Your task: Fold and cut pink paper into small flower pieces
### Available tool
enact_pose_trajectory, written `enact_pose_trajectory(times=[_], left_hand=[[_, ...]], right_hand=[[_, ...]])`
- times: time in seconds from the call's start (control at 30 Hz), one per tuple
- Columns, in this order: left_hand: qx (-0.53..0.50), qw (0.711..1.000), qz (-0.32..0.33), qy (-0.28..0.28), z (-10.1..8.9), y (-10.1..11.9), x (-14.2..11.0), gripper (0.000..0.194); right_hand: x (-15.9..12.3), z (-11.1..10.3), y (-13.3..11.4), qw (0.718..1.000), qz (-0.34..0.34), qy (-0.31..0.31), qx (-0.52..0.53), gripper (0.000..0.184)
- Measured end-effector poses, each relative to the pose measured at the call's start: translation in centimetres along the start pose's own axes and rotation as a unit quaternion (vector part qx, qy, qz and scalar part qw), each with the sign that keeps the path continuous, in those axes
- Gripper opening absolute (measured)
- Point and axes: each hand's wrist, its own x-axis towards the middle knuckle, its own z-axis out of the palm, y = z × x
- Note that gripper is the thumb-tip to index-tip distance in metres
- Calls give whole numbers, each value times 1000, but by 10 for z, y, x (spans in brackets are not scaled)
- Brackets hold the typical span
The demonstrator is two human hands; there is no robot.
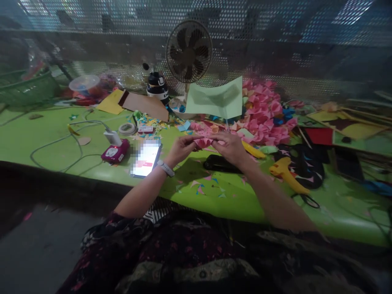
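Observation:
My left hand (pixel 181 149) and my right hand (pixel 229 148) meet over the green table, fingers closed on a folded pink paper piece (pixel 203 143) between them. Fingers partly hide the paper. Beneath my right hand lies a black oblong object (pixel 220 164) whose kind I cannot make out. Behind my hands, a large heap of folded pink paper pieces (pixel 263 108) spreads to the right. A pale green sheet (pixel 216 100) stands tilted behind them. Left of my left wrist, a lit phone (pixel 146 159) rests on the table. Small paper scraps (pixel 200 190) are scattered near the front edge.
A fan (pixel 189 51) and a dark bottle (pixel 157 87) stand at the back. A purple power socket (pixel 114 152) with trailing cables sits at left, near a tape roll (pixel 128 129). On the right are a yellow glue gun (pixel 288 173) and black scissor handles (pixel 310 201).

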Motion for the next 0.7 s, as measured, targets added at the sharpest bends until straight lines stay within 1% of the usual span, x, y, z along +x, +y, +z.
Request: enact_pose_trajectory(times=[0.1,0.2,0.3,0.43,0.5,0.6,0.7], left_hand=[[-14,1000,-17,-19,-2,4,-1,35],[-19,998,-41,-42,-4,7,-1,38],[-1,998,-35,-46,-5,4,0,38],[36,998,20,-40,-3,-4,1,35],[94,993,67,-31,-3,-5,0,30],[210,968,136,-15,-3,-2,-2,21],[291,943,162,-5,-2,1,-5,16]], right_hand=[[0,-1,3,999,-7,1,-33,24],[0,-3,2,998,-7,-44,-34,24],[-1,-3,-2,993,-26,-68,-96,25],[-2,0,-6,980,-38,-77,-180,23],[-3,2,-8,977,-33,-79,-198,24],[-4,5,-10,975,-17,-79,-206,26],[-5,9,-14,977,-8,-84,-196,25]])
